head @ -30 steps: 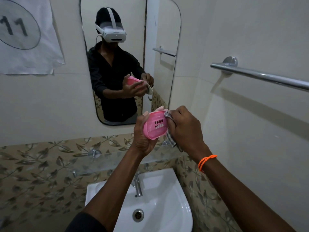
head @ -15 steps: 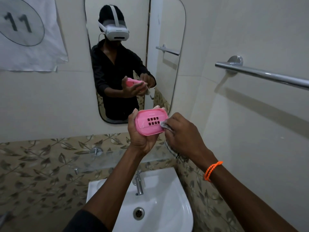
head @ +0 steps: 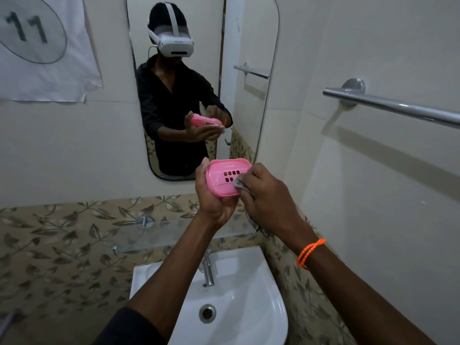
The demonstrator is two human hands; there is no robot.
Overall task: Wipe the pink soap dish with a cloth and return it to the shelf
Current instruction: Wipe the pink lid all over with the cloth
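The pink soap dish is held up in front of the mirror with its slotted bottom facing me. My left hand grips it from below and from the left edge. My right hand presses a grey cloth against the dish's right side, over some of the slots; the rest of the cloth hangs down behind that hand. Below the hands, the glass shelf runs along the leaf-patterned tiles.
A white sink with a chrome tap lies under my arms. The mirror shows a person in a headset. A chrome towel bar sticks out of the right wall. A paper sheet marked 11 hangs at upper left.
The dish has turned from tilted on edge to its slotted bottom facing me. My right hand with the cloth has slid from the dish's top edge onto its bottom face.
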